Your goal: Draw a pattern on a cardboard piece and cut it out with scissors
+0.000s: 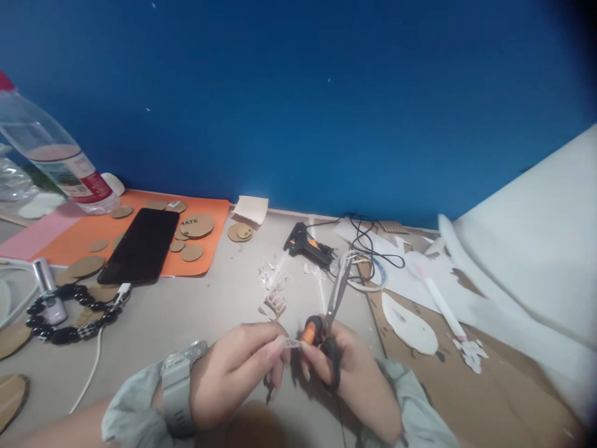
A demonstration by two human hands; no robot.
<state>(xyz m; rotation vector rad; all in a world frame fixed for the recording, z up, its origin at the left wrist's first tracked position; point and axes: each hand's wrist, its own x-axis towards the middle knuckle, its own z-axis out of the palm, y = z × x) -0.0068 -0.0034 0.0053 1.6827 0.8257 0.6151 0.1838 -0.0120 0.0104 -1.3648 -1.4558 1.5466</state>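
A small white cut-out strip with an openwork pattern (292,343) is stretched between my two hands, low in the middle of the head view. My left hand (237,373) pinches its left end with thumb and fingers. My right hand (361,373) has a pair of scissors (338,297) hooked on it, handles black and orange, blades pointing up and away from the strip. The right thumb touches the strip's other end. Just beyond my hands lie similar white and brown cut-outs (276,302). Behind them is a black glue gun (308,246) with a clear stick at its nozzle.
At left, a black phone (140,246) and cardboard discs (198,226) lie on orange paper (212,249). A bottle (69,162) and a beaded bracelet (65,336) are there too. Right: tape roll (373,283), white spoon (441,298), cardboard sheet (466,392). A blue wall (298,106) rises behind.
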